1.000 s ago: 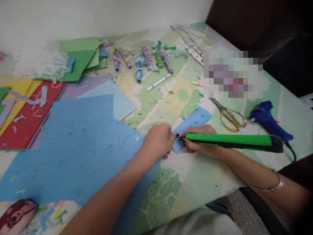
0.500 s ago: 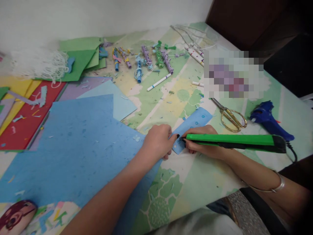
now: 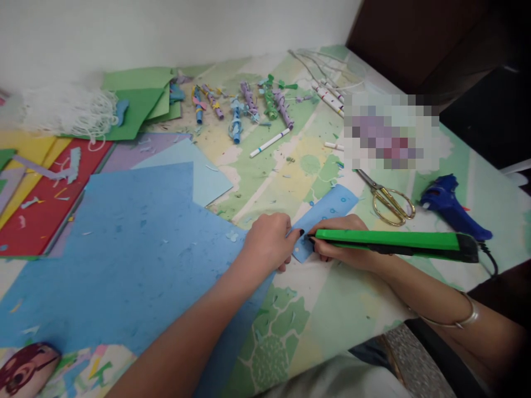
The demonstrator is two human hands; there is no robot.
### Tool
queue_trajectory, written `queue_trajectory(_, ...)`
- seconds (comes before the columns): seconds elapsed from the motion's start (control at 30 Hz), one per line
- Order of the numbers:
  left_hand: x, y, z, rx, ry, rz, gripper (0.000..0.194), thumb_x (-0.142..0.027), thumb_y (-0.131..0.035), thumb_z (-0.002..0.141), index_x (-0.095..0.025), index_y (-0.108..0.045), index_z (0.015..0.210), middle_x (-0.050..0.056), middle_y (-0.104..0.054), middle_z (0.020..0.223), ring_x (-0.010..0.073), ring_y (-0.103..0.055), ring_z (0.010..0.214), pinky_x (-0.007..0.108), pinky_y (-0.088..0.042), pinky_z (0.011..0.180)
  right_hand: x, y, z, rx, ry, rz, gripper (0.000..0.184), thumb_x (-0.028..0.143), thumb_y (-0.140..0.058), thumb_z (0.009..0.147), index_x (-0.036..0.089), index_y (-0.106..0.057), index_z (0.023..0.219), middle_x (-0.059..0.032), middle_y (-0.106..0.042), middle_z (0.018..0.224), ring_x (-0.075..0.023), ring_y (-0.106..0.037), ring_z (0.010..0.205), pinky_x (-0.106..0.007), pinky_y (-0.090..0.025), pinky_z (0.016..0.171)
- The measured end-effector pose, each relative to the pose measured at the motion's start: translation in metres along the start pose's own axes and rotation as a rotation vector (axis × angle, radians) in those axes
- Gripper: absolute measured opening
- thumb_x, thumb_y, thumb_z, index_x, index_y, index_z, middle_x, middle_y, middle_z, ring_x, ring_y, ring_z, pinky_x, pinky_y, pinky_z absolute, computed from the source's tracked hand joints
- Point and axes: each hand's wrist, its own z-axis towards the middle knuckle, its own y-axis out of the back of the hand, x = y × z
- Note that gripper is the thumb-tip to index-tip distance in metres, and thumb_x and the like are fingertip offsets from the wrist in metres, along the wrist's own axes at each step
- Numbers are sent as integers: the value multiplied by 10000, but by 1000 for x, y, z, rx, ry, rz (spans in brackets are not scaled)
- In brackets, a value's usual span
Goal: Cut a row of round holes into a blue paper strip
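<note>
Blue strip (image 3: pixel 327 209) stays put against left hand (image 3: pixel 269 237), grip unclear; right hand (image 3: pixel 348 224) keeps its grip on green tool (image 3: pixel 394 239).

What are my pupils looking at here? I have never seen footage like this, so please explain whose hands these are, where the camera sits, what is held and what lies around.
There is no robot: these are one person's two bare hands. Every picture comes from a single camera worn on that person's head, looking forward and down.

The left hand is at a blue strip marked with small rings. The right hand grips a long green tool, perhaps a cutter, its tip at the strip.

On the patterned tablecloth lie a large blue sheet, decorated tubes, gold-handled scissors and a blue glue gun. One patch is pixelated, so its contents cannot be told.
</note>
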Motion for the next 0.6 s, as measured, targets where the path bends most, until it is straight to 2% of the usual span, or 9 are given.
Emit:
queue_trajectory(0.37,1,0,0,-2,-8,-5,210,-325,-449,831,-195,-423,668,-52,-555,399,112,-540,307,192,-380,391,-1,1,-2,-26,9,4,163,141,-493,696,151,-655,703,13,-638,490,-117,-601,452,-191,-449,447)
queue_trajectory(0.6,0,0,0,5,-3,-9,214,-324,-447,825,-196,-418,656,-44,-560,401,117,-542,309,194,-372,383,4,2,-2,11,-7,-10,168,127,-491,699,154,-656,691,9,-640,506,-118,-606,479,-192,-440,461)
